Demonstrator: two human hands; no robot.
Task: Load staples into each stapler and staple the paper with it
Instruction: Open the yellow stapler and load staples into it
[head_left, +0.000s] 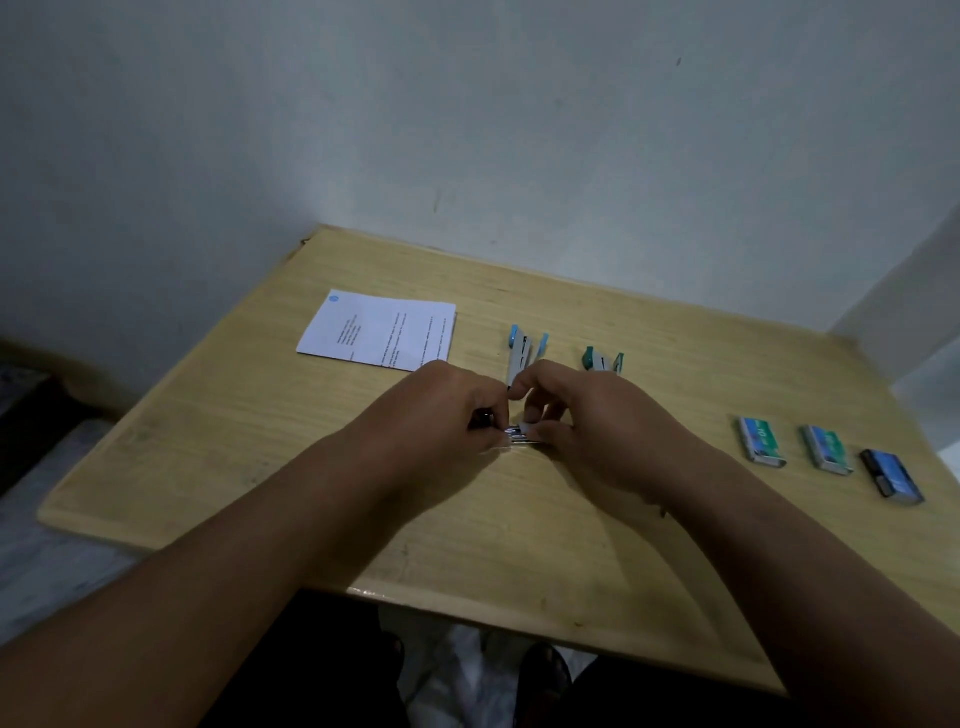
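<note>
At the middle of the wooden table (260, 441), my left hand (441, 410) and my right hand (587, 415) meet over a small black stapler (519, 435). Both hands grip it; only its metal channel and a black end show between the fingers. A light blue stapler (522, 356) lies just behind my hands, and a teal stapler (602, 360) lies to its right. A folded printed paper (376, 330) rests at the back left. Three staple boxes lie at the right: one (761, 439), a second (827, 448) and a darker third (891, 475).
Pale walls close in behind the table and at its right. The table's front edge runs across below my forearms, with my feet in dark sandals (545, 670) on the floor beneath. A dark object (31, 415) stands at the far left.
</note>
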